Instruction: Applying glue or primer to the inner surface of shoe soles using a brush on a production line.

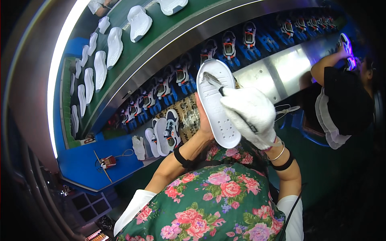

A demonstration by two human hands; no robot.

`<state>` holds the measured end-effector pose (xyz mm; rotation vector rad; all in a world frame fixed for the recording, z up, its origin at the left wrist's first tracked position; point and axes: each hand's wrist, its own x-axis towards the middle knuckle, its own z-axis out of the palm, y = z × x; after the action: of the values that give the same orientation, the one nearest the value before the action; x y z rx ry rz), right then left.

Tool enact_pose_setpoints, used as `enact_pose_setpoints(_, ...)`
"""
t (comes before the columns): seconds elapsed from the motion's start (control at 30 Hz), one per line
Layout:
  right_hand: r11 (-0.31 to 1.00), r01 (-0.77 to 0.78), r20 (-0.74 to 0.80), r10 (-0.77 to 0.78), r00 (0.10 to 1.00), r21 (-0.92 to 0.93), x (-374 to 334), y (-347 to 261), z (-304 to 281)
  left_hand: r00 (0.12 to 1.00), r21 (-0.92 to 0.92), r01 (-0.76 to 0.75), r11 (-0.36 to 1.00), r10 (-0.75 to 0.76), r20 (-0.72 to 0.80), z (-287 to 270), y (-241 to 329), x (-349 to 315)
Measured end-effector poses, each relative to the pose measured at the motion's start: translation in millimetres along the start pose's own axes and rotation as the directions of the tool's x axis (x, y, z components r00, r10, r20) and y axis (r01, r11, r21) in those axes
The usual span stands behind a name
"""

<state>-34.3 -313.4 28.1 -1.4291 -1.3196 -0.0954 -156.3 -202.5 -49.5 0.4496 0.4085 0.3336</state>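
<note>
Apron [217, 193], green and flowered, is nearest you, just below the sole [213, 102]. That white sole is held up in front of you, wide end away, its slotted and holed face turned to you. Your bare left hand [204, 116] grips the sole's left edge, one digit pressed along the rim; you cannot tell how the rest sit, since they are behind it. Your right hand [250, 116], in a white glove [255, 108], partly overlaps the sole's right edge, fingers closed together and pinching the brush [221, 91], whose grey tip lies over the wide end.

Watch that tip: too firm a push there could tip the sole, as your hold is lower and one-sided. A stroke too wide could run off the rim, and loose knit could drag across the face.

Left of the sole you have a shoe [173, 126] beside loose soles [161, 136]. Beyond the sole run shoes on blue holders [232, 62], then a green belt [128, 56]. Well right of it, a co-worker [341, 94] handles another shoe.
</note>
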Motion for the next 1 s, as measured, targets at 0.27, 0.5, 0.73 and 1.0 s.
enact_pose_setpoints(0.27, 0.992, -0.067, 0.020, 0.065, 0.998, 0.111, -2.1, 8.1, -5.5, 1.000, 0.078, -0.002, 0.997, 0.001, 0.007, 3.7, 10.4, 1.6)
enact_pose_setpoints(0.5, 0.961, -0.019, 0.191, -0.035, 0.981, 0.277, -15.9, 3.9, -4.1, 0.933, -0.029, 0.086, 0.996, -0.070, 0.353, -24.3, 21.4, 15.7)
enact_pose_setpoints(0.73, 0.975, 0.108, 0.179, -0.144, 0.973, 0.195, -24.9, 4.0, 10.3, 0.968, 0.043, 0.101, 0.994, -0.108, 0.227, -7.7, 35.7, 17.7)
enact_pose_setpoints(1.0, 0.985, 0.151, 0.190, -0.166, 0.968, 0.088, -28.3, -5.3, 4.8, 0.975, -0.001, 0.044, 0.999, -0.043, 0.219, -4.2, 48.7, 32.4)
